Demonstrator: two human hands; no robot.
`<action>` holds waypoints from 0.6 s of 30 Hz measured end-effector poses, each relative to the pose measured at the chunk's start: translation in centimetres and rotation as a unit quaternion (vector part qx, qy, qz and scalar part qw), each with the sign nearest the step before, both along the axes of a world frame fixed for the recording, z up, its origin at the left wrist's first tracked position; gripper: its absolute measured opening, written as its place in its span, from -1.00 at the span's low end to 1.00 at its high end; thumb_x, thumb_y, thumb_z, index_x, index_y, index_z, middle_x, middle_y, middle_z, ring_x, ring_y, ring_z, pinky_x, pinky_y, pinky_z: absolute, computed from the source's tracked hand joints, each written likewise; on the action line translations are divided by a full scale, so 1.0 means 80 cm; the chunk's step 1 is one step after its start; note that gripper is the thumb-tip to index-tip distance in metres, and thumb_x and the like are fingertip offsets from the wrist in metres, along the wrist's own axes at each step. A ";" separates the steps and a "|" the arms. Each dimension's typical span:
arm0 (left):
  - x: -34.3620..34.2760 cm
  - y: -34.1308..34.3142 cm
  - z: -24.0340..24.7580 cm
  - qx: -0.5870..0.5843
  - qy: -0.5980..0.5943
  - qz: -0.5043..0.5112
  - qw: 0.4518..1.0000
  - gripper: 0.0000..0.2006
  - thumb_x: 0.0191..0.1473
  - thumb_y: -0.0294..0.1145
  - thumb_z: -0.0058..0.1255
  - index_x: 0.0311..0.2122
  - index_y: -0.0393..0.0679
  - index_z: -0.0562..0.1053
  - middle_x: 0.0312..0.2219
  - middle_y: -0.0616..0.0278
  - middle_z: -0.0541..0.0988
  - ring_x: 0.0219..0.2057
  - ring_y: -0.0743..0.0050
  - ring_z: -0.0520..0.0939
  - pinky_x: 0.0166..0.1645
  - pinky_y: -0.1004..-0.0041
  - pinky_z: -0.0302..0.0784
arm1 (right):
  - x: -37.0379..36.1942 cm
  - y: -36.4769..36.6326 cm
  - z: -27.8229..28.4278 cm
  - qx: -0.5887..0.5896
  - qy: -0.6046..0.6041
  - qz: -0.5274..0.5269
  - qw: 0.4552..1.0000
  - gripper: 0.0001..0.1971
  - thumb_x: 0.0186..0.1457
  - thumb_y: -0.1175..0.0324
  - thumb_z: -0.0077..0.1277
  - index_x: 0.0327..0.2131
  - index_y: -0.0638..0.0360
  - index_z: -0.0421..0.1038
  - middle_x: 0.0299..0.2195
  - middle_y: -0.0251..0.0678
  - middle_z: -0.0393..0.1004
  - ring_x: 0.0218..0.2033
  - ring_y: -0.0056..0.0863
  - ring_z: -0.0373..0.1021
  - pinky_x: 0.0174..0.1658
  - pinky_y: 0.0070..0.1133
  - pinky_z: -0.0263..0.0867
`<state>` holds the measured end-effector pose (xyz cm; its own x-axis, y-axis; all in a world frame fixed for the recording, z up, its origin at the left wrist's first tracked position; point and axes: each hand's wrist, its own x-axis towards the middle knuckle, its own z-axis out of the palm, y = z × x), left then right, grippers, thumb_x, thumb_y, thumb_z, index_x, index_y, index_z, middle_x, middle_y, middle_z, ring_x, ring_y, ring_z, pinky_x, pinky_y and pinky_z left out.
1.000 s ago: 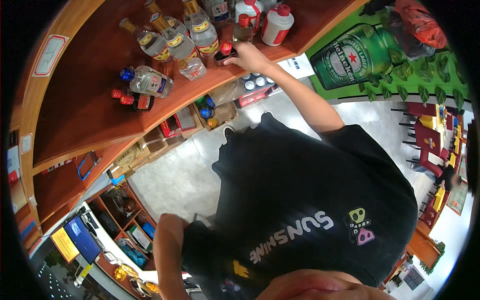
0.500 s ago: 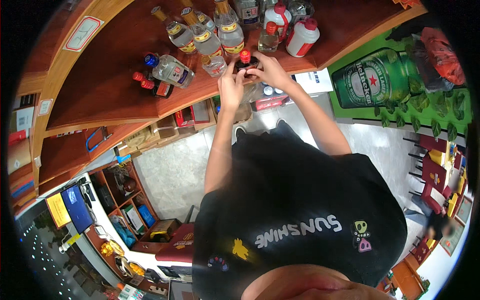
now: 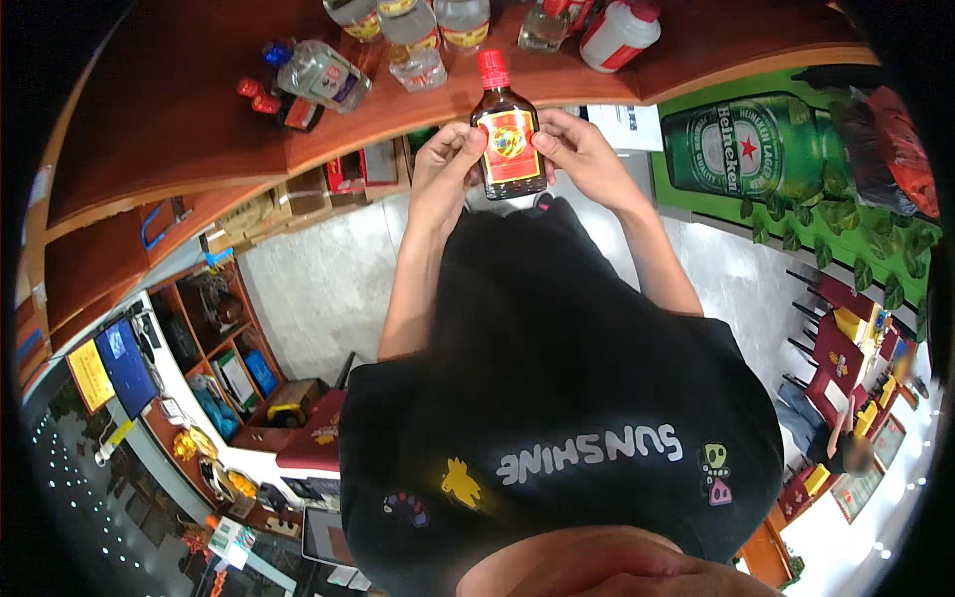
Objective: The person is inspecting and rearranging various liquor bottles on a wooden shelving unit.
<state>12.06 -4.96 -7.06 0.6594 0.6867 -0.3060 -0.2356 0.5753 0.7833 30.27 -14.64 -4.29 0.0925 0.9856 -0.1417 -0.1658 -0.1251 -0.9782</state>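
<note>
A small dark liquor bottle [image 3: 512, 149] with a red cap and a red and yellow label is held in front of my chest, its label facing up at me. My left hand [image 3: 450, 164] grips its left side, thumb on the label's edge. On the other side my right hand [image 3: 577, 149] closes on it in the same way. Just beyond, on the wooden shelf [image 3: 338, 139], stand a small clear glass bottle [image 3: 418, 70] and several clear liquor bottles [image 3: 406, 25]. A blue-capped clear bottle [image 3: 320, 75] and a red-capped dark bottle [image 3: 296, 111] are to their left.
A white and red jug [image 3: 619, 38] stands on the shelf at the right, beside a clear bottle [image 3: 543, 28]. Cardboard boxes [image 3: 259, 219] are under the shelf's front edge. Leafy vines hang on a green panel [image 3: 686, 149] at right. A person [image 3: 841, 438] is far right.
Both hands have drawn the dark bottle off the shelf edge toward me and raised it, so its label now shows in full. The view has shifted, cutting off the tall bottles' tops.
</note>
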 end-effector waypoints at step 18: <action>-0.016 -0.019 0.056 0.210 -0.137 -0.062 0.966 -0.44 0.17 -0.03 0.01 0.05 -0.36 0.32 -0.16 -0.04 0.55 -0.20 0.35 0.60 -0.14 0.43 0.52 | -0.054 -0.031 0.033 0.025 0.425 0.216 0.879 -0.33 0.21 -0.07 -0.08 0.14 0.29 0.07 -0.17 0.01 0.38 -0.31 -0.29 0.46 -0.41 -0.53 0.43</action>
